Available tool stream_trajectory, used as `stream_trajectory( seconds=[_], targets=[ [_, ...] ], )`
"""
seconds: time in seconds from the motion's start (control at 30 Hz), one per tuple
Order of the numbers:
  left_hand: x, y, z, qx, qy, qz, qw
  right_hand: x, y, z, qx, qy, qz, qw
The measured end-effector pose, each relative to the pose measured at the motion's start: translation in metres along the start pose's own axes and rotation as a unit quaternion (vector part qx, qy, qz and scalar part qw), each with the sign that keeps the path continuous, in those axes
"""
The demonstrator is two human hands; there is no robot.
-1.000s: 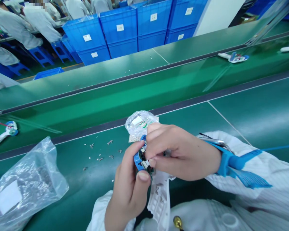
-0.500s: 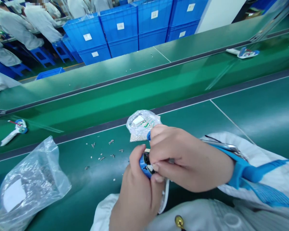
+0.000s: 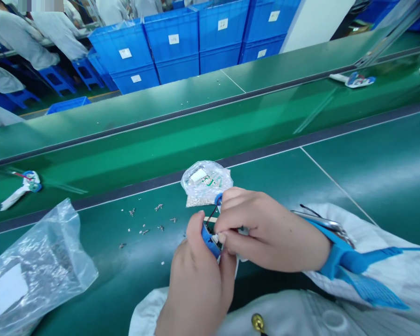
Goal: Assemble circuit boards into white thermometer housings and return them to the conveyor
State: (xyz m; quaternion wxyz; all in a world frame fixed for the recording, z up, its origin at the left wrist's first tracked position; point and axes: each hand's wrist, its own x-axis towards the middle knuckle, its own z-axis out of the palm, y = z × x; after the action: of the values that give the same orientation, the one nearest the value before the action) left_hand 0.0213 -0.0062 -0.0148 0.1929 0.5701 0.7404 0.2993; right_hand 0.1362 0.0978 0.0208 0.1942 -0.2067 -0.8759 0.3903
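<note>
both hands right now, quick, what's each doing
Left hand: closed, holding a blue part.
Right hand: closed, fingers pinching that part, exact hold hidden.

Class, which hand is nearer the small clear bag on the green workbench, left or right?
Right. The right hand lies just in front of the small clear plastic bag, its fingers close to the bag's edge. The left hand lies farther off, lower in the view.

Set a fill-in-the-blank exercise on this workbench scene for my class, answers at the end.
The left hand grips a small device with a ____ rim.
The right hand wears a blue ____ at its wrist.
Small metal parts lie on the green workbench to the ____ of the hands in this view.
Answers: blue; strap; left.
</note>
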Motion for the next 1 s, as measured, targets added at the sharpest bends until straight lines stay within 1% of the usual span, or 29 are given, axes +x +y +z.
stream_trajectory(
  seconds=[0.07,0.17,0.27,0.4,0.5,0.63,0.73,0.8,0.83,0.9,0.97,1.0],
  targets=[
    [-0.003,0.000,0.002,-0.022,-0.002,-0.019,1.000,-0.003,-0.002,0.003,0.026,0.033,0.034,0.999],
    [-0.004,0.002,0.005,-0.021,0.012,-0.034,0.999,-0.006,-0.006,0.012,0.043,0.110,0.074,0.990],
    [-0.003,0.002,0.008,0.030,0.044,-0.042,0.998,-0.009,-0.010,0.022,0.032,0.145,0.092,0.985],
    [-0.003,0.000,0.010,0.137,0.076,-0.023,0.987,-0.012,-0.016,0.032,0.008,0.185,0.078,0.980],
    [-0.004,-0.002,0.011,0.199,0.110,0.016,0.974,-0.014,-0.019,0.034,0.024,0.188,0.077,0.979],
    [-0.004,-0.001,0.010,0.237,0.149,0.086,0.956,-0.015,-0.021,0.031,0.063,0.160,0.093,0.981],
    [-0.004,0.002,0.009,0.251,0.157,0.102,0.950,-0.015,-0.022,0.031,0.080,0.149,0.103,0.980],
    [-0.004,0.002,0.009,0.240,0.146,0.085,0.956,-0.016,-0.023,0.032,0.089,0.143,0.113,0.979],
    [-0.004,0.002,0.009,0.227,0.129,0.067,0.963,-0.016,-0.022,0.033,0.091,0.140,0.119,0.979],
    [-0.002,-0.001,0.008,0.183,0.070,0.030,0.980,-0.016,-0.017,0.032,0.089,0.125,0.128,0.980],
    [0.000,-0.003,0.008,0.126,0.012,0.010,0.992,-0.012,-0.003,0.026,0.087,0.097,0.126,0.984],
    [0.002,-0.004,0.007,0.095,-0.004,0.010,0.995,-0.008,0.009,0.019,0.075,0.085,0.125,0.986]
  ],
)
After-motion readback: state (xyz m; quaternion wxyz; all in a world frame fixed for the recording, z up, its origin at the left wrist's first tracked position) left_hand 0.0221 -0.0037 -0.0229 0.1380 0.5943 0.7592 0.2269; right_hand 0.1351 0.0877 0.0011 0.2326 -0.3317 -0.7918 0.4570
